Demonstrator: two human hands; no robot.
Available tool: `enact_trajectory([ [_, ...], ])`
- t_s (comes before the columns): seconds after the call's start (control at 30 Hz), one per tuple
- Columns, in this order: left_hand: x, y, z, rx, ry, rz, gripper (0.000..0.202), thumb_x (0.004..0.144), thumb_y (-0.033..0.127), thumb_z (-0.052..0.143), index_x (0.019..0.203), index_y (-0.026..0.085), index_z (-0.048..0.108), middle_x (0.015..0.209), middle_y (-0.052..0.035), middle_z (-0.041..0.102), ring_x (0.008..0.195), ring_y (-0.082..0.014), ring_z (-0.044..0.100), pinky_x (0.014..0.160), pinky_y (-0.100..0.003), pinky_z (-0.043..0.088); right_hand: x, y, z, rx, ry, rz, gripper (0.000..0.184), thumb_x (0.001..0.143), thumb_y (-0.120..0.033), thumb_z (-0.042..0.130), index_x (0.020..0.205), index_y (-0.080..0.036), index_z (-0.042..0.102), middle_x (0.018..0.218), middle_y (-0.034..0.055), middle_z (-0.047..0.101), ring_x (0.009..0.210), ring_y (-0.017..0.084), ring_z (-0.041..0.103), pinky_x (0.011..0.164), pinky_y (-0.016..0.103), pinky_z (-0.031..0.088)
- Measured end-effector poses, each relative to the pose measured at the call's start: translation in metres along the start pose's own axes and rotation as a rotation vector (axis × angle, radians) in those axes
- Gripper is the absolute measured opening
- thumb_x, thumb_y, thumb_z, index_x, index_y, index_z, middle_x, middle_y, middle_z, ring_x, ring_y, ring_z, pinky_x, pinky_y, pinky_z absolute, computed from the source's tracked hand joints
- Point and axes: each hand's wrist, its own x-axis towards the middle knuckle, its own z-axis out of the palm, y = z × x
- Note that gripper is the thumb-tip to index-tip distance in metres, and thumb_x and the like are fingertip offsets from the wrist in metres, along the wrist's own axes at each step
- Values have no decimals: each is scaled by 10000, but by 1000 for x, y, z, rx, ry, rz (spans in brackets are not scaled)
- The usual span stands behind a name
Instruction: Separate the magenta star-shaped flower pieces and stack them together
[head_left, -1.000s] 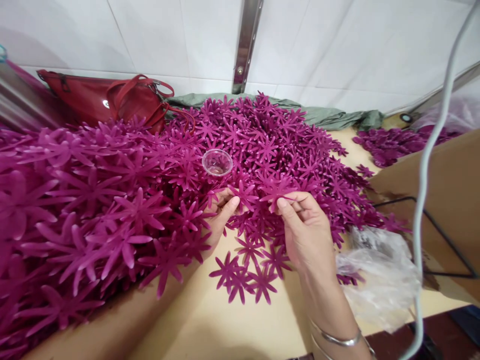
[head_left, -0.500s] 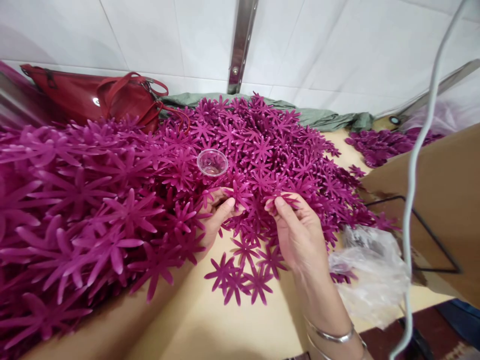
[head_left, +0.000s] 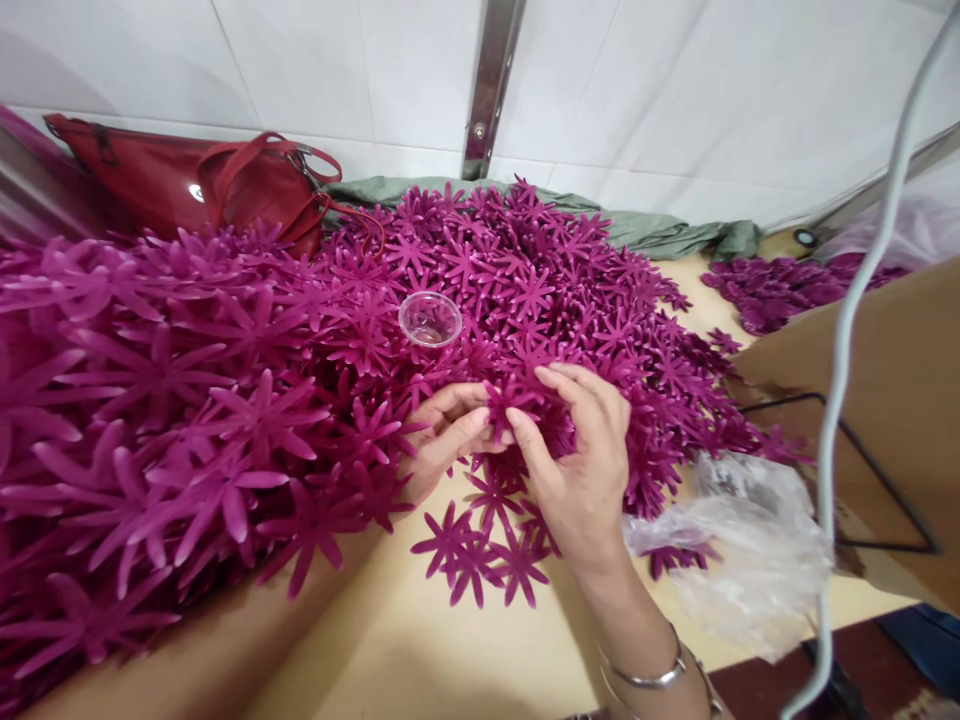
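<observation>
Hands: right hand (head_left: pixel 581 465) and left hand (head_left: pixel 442 440) close together, thumb and forefinger of each pinched on one magenta flower (head_left: pixel 511 398).
Flower position: held at near edge of flower pile (head_left: pixel 225 400), just above tabletop (head_left: pixel 390 640).
Wrist: metal bangles (head_left: pixel 649 675) on right.
Below hands: loose flowers (head_left: pixel 480 560) flat on tabletop, petals overlapping.
Beyond hands: clear cup (head_left: pixel 430 319) upright on pile.
Right side: crumpled plastic bag (head_left: pixel 742 550) near right hand; cardboard box (head_left: pixel 892 400) behind it; grey cable (head_left: pixel 844 400) hanging in front.
Far edge: red handbag (head_left: pixel 225 185), green cloth (head_left: pixel 660 235).
</observation>
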Motion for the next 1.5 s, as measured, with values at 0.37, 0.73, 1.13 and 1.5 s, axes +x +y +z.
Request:
enact_trajectory([
  [0.37,-1,-8,2,158,31,57,227,872,364,792,980,175,730,880,-24,755,791,-148,726,825,-308,608,-4,-1,-1,283,-93,367,210,892,-324,767,1090,-260,735,938,14,731,868,193,664,858,350,536],
  [0.73,-3,-4,2,298,106,126,196,868,356,778,857,178,694,767,12,702,711,-118,637,721,-248,510,0,-4,-1,197,-87,60,314,939,-286,696,1247,-261,642,1326,118,627,1309,283,570,1111,497,459],
  [1.13,0,-12,-7,252,52,118,216,882,399,781,879,188,732,802,1,750,740,-131,684,784,-277,558,1,-2,-3,227,-230,142,93,954,-266,676,867,-247,701,1180,78,690,1186,262,636,1070,469,450],
  [1.5,0,-12,-4,141,72,155,187,872,339,795,975,198,727,891,4,735,811,-123,672,810,-261,536,0,0,0,216,-168,46,124,941,-266,711,1065,-256,703,1231,91,681,1223,253,629,1089,472,482],
])
